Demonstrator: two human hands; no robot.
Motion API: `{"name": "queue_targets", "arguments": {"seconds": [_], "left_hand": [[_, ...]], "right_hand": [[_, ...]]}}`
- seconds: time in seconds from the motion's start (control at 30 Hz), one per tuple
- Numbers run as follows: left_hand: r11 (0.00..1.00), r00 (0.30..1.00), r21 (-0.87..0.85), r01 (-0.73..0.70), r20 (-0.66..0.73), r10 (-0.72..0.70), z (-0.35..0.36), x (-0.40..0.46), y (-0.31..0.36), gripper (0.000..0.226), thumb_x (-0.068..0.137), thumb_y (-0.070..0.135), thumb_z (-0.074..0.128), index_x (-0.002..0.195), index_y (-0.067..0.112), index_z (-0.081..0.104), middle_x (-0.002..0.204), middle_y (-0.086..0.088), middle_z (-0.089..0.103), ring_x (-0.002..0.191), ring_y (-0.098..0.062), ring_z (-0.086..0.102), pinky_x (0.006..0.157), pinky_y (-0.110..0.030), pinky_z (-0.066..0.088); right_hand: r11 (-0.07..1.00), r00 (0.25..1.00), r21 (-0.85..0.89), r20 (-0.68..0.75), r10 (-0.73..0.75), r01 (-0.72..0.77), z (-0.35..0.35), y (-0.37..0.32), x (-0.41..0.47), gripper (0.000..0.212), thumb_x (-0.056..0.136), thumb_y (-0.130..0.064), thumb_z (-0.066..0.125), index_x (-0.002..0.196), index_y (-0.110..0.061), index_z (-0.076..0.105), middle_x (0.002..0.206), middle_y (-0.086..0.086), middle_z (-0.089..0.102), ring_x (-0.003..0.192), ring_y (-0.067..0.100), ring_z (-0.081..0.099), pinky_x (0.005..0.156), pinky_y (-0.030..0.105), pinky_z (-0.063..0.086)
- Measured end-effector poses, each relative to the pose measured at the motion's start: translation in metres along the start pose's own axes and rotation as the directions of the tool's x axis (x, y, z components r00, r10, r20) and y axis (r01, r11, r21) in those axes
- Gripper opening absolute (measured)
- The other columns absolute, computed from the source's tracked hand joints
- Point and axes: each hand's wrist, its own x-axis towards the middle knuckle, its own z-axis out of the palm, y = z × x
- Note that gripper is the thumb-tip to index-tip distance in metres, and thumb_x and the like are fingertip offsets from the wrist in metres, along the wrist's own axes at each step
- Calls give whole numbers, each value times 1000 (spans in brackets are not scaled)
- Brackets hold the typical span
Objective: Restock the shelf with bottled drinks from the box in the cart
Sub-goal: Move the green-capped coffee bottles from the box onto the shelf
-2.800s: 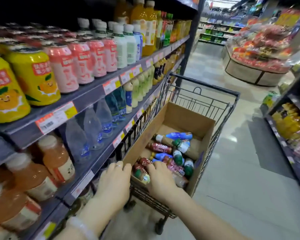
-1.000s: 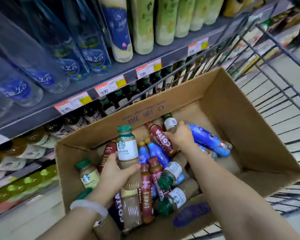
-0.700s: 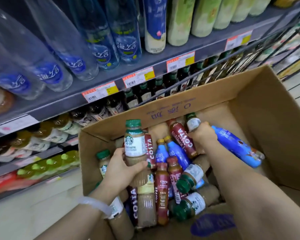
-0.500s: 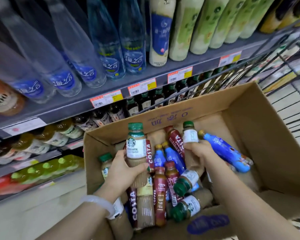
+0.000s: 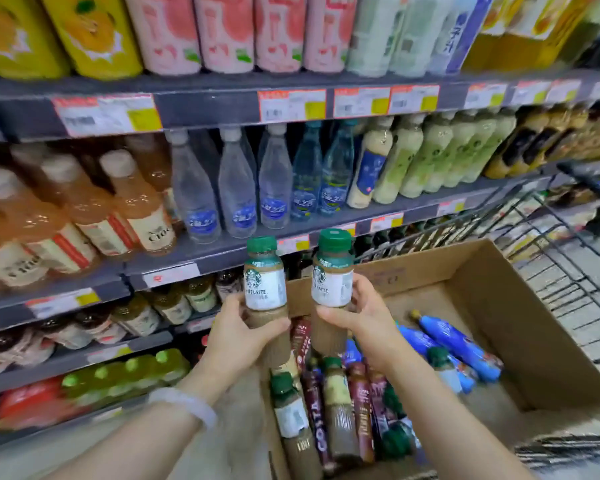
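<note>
Both hands were mid-carry: left hand [image 5: 238, 336] wrapped around one green-capped brown latte bottle [image 5: 265, 285], right hand [image 5: 355, 318] around its twin [image 5: 332, 282] (box [image 5: 499, 306] at 5 o'clock). Next, I'd guess: find the matching shelf [image 5: 222, 252] slot at 12.

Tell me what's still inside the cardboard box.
The cardboard box holds lying bottles: dark red Costa coffees, blue bottles and green-capped lattes. Both forearms and the near wall hide part of the pile; anything underneath cannot be seen.

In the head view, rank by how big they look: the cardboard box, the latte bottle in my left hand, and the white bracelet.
1. Cardboard box, by far the largest.
2. Latte bottle in the left hand.
3. White bracelet, smallest, though it sits nearer the camera.
</note>
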Motion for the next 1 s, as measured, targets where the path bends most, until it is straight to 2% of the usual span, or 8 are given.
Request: {"name": "queue_targets", "arguments": {"seconds": [0.13, 0.33, 0.43, 0.53, 0.63, 0.8, 0.9, 1.0], "left_hand": [[994, 993, -15, -111, -47, 110, -86, -26, 15, 60, 64, 16, 84, 112, 20, 49, 101, 9, 60, 96, -10, 58, 77, -21, 47], [976, 961, 22, -215, -174, 215, -212, -55, 24, 61, 61, 24, 86, 108, 27, 47, 109, 6, 61, 103, -14, 58, 89, -33, 48], [970, 941, 33, -240, -236, 241, -268, -69, 28, 68, 56, 35, 86, 112, 26, 49, 114, 4, 61, 107, -17, 58, 95, -41, 48], [956, 912, 16, -294, -295, 285, -316, -82, 32, 56, 65, 23, 84, 105, 30, 47, 103, 12, 58, 97, -7, 58, 86, -30, 49], [938, 879, 29, -345, -340, 334, -352, -89, 39, 54, 65, 19, 84, 104, 29, 47, 98, 18, 57, 88, 6, 54, 75, -18, 46], [915, 819, 42, -400, -431, 378, -392, -82, 57, 55, 61, 16, 86, 102, 28, 51, 100, 12, 62, 90, 0, 57, 78, -20, 46], [900, 793, 44, -433, -457, 403, -409, -76, 75, 62, 61, 16, 86, 112, 22, 51, 102, 9, 62, 94, -6, 59, 80, -22, 47], [881, 781, 56, -471, -438, 445, -422, -66, 94, 55, 63, 14, 84, 105, 26, 51, 101, 11, 62, 91, -1, 58, 74, -18, 47]], "right_hand": [[995, 992, -28, 78, -98, 100, 81, -35, -23, 56, 54, -10, 74, 105, -20, 54, 101, -8, 67, 85, -4, 64, 72, 10, 48], [981, 958, 8, 212, -194, 196, 199, -67, -42, 53, 63, 2, 78, 104, -22, 54, 101, -6, 68, 83, -2, 66, 69, 14, 52], [974, 939, 18, 263, -222, 226, 252, -79, -48, 50, 69, 5, 75, 105, -23, 54, 104, -6, 67, 86, 0, 66, 74, 20, 53], [971, 921, 17, 311, -233, 239, 296, -92, -54, 56, 66, -3, 79, 110, -27, 54, 114, -4, 65, 102, 9, 63, 84, 29, 50], [964, 900, 32, 351, -259, 265, 333, -107, -56, 60, 66, -5, 79, 117, -21, 53, 120, 1, 63, 109, 15, 61, 88, 34, 50], [942, 868, 80, 368, -333, 327, 372, -137, -47, 52, 68, 4, 76, 106, -25, 55, 111, 0, 67, 98, 11, 65, 82, 30, 53], [934, 861, 121, 363, -357, 336, 387, -158, -34, 63, 58, -5, 83, 110, -26, 52, 111, -3, 68, 102, 13, 65, 82, 35, 51], [915, 854, 151, 330, -403, 373, 400, -181, -18, 63, 61, -10, 82, 112, -27, 50, 112, -5, 67, 105, 15, 64, 87, 38, 51]]}}
